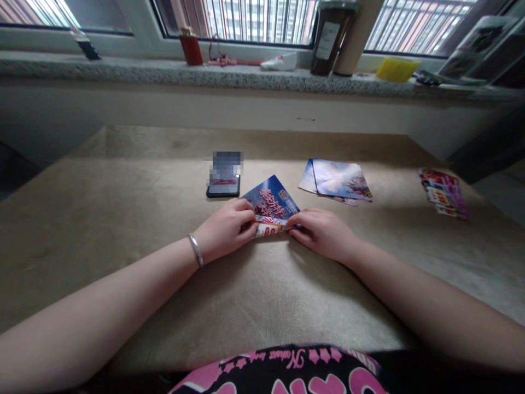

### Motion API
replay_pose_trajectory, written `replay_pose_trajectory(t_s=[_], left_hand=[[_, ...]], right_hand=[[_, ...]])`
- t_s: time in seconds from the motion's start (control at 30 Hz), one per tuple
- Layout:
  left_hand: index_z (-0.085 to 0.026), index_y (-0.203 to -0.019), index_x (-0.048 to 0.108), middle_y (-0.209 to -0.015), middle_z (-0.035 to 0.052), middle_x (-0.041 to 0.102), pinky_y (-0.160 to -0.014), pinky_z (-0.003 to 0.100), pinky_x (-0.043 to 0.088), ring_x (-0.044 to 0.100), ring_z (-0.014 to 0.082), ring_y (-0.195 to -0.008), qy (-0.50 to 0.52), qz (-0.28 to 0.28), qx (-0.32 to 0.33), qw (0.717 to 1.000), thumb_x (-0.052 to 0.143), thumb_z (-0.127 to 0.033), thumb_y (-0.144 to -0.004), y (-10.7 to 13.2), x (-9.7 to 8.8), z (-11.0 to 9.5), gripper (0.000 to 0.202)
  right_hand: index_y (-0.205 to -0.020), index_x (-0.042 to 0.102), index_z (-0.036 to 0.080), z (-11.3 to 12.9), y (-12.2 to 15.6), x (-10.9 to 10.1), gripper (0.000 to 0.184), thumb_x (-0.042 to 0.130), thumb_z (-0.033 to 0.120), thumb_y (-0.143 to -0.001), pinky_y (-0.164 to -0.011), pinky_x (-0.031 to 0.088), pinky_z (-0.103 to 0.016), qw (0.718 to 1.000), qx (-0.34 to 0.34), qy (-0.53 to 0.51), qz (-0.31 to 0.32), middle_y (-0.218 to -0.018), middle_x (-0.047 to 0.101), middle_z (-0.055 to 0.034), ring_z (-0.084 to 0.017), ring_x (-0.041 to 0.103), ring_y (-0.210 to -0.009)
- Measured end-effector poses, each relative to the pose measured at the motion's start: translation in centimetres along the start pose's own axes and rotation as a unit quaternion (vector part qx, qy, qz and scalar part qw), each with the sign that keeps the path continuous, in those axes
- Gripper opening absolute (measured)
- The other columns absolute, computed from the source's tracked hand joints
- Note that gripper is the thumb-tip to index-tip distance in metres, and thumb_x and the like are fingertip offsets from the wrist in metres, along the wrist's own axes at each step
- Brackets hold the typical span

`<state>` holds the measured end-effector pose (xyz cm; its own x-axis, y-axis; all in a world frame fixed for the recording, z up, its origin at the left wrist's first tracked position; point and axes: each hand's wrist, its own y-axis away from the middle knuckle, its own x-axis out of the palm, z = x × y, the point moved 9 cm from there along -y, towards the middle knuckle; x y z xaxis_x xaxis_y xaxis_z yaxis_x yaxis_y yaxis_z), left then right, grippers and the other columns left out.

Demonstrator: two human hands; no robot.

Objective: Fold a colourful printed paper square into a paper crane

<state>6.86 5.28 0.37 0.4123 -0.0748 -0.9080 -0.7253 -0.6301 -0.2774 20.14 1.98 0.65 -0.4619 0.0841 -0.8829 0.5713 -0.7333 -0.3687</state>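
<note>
Pinching opposite ends of a blue printed sheet's (274,200) folded near edge in the left hand (229,221) and right hand (322,230), with fingertips pressed together in each grip, and working low over the middle of the table (262,295). Probably risking a skewed crease through uneven pressing, or a torn edge through pulling outward too hard; perhaps losing the fold by loosening on springy paper. Handling thin-looking, glossy stock, sharp-cornered, red-lettered. Facing a flat, rigid phone (224,178) and smooth, overlapping pale prints (340,178) on mottled tan.
</note>
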Motion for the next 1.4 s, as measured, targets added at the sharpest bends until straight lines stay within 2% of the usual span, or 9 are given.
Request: replay_pose_trajectory(t_s=[0.2, 0.47, 0.7, 0.9, 1.13, 1.23, 1.3, 1.4], left_hand=[[-0.014, -0.079, 0.064, -0.091, 0.0079, 0.062, -0.081, 0.034, 0.047, 0.053, 0.018, -0.086, -0.066, 0.008, 0.009, 0.998, 0.046, -0.027, -0.09, 0.1, 0.0, -0.2, 0.025], [-0.014, -0.078, 0.063, -0.085, 0.0064, 0.063, -0.083, 0.033, 0.048, 0.057, 0.0168, -0.083, -0.054, 0.016, 0.031, 0.998, 0.045, -0.025, -0.09, -0.1, -0.3, -1.3, 0.024], [-0.013, -0.077, 0.062, -0.093, 0.0086, 0.059, -0.077, 0.031, 0.049, 0.056, 0.0164, -0.083, -0.037, -0.012, -0.016, 0.999, 0.049, -0.026, -0.088, 0.1, -0.1, 0.1, 0.021], [-0.013, -0.074, 0.061, -0.09, 0.0085, 0.059, -0.076, 0.031, 0.049, 0.055, 0.0167, -0.081, -0.062, -0.027, -0.022, 0.997, 0.051, -0.024, -0.087, 0.0, 0.1, 0.6, 0.02], [-0.013, -0.075, 0.059, -0.09, 0.0087, 0.059, -0.076, 0.032, 0.049, 0.055, 0.0176, -0.08, -0.073, -0.026, -0.046, 0.996, 0.054, -0.025, -0.086, 0.0, 0.3, 1.1, 0.017], [-0.013, -0.087, 0.062, -0.093, 0.0084, 0.059, -0.074, 0.031, 0.05, 0.056, 0.0169, -0.08, -0.061, -0.047, -0.055, 0.995, 0.057, -0.023, -0.084, 0.1, -0.1, 1.3, 0.012], [-0.015, -0.097, 0.064, -0.096, 0.0077, 0.06, -0.074, 0.03, 0.05, 0.056, 0.016, -0.082, -0.039, -0.055, -0.032, 0.997, 0.054, -0.021, -0.086, 0.2, -0.4, 0.9, 0.016], [-0.019, -0.091, 0.068, -0.093, 0.0064, 0.062, -0.076, 0.031, 0.049, 0.057, 0.017, -0.085, -0.029, -0.018, 0.054, 0.998, 0.051, -0.029, -0.09, 0.3, -0.2, -0.6, 0.02]], right_hand=[[-0.093, 0.065, 0.016, 0.1, -0.2, 0.0, 0.012, 0.054, 0.017, -0.088, -0.072, 0.048, -0.028, 1.0, -0.013, -0.007, -0.01, -0.084, 0.07, -0.0055, -0.016, 0.06, -0.079], [-0.092, 0.066, 0.018, -0.6, 0.1, 0.0, 0.014, 0.053, 0.017, -0.088, -0.07, 0.048, -0.028, 1.0, -0.01, -0.008, 0.017, -0.085, 0.07, -0.0044, -0.016, 0.061, -0.079], [-0.101, 0.068, 0.019, 0.1, 0.0, 0.1, 0.022, 0.051, 0.017, -0.088, -0.075, 0.05, -0.03, 0.999, -0.046, 0.008, 0.005, -0.101, 0.068, -0.0073, -0.016, 0.062, -0.087], [-0.105, 0.07, 0.019, 0.3, -0.2, 0.6, 0.025, 0.05, 0.02, -0.09, -0.074, 0.05, -0.033, 0.997, -0.053, 0.06, 0.014, -0.093, 0.068, -0.0074, -0.019, 0.056, -0.084], [-0.108, 0.07, 0.019, 0.5, -0.2, 1.1, 0.027, 0.049, 0.022, -0.091, -0.073, 0.049, -0.032, 0.994, -0.052, 0.086, 0.032, -0.097, 0.068, -0.0074, -0.019, 0.055, -0.085], [-0.108, 0.07, 0.02, 0.6, -0.2, 1.0, 0.027, 0.049, 0.022, -0.092, -0.07, 0.048, -0.031, 0.993, -0.054, 0.102, 0.032, -0.097, 0.068, -0.0076, -0.019, 0.056, -0.085], [-0.108, 0.07, 0.02, 0.7, -0.2, 1.0, 0.027, 0.049, 0.022, -0.092, -0.069, 0.048, -0.031, 0.992, -0.056, 0.111, 0.032, -0.097, 0.068, -0.0078, -0.019, 0.056, -0.084], [-0.109, 0.069, 0.019, 0.7, -0.1, 0.9, 0.027, 0.047, 0.022, -0.092, -0.07, 0.048, -0.032, 0.991, -0.061, 0.116, 0.03, -0.097, 0.068, -0.0084, -0.019, 0.056, -0.084]])
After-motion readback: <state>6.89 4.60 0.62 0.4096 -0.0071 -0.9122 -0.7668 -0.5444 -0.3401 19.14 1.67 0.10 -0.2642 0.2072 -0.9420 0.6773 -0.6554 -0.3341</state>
